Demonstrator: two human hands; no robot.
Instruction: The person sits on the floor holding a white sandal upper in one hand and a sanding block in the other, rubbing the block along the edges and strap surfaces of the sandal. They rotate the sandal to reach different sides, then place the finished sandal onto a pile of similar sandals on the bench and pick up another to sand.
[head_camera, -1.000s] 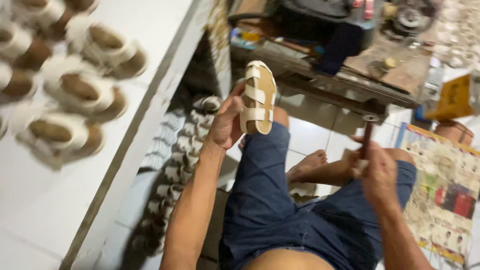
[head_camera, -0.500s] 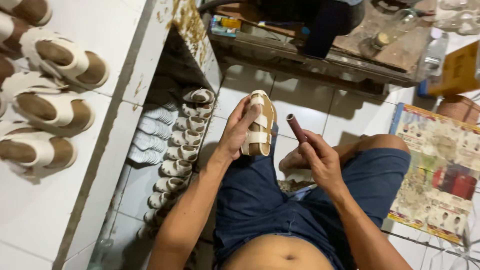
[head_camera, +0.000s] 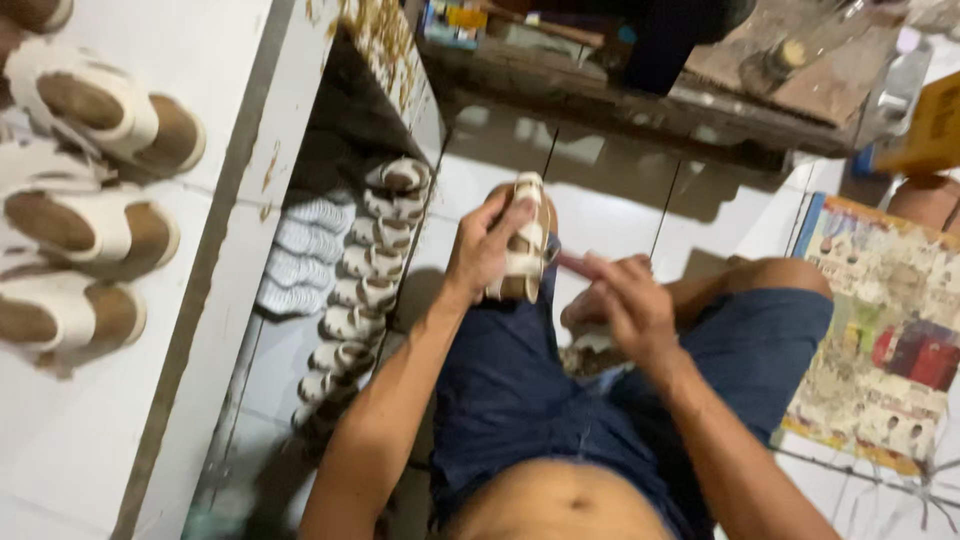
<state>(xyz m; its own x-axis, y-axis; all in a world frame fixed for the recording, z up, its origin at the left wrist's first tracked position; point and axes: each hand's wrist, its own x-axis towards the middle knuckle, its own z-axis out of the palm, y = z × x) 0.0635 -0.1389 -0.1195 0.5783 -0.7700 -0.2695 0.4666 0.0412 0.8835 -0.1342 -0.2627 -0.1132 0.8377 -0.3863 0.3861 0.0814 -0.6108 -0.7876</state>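
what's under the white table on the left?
Under the white table, rows of small sandals and pale soles lie on the tiled floor. The tabletop covers anything farther left, so how far the rows extend cannot be seen.

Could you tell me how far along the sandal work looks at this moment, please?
Apparently done: white-strapped sandals lie on the white tabletop, and more are lined up on the floor row. In hand: the left hand holds one sandal upright while the right hand brings a small blurred tool to it. How many remain isn't visible.
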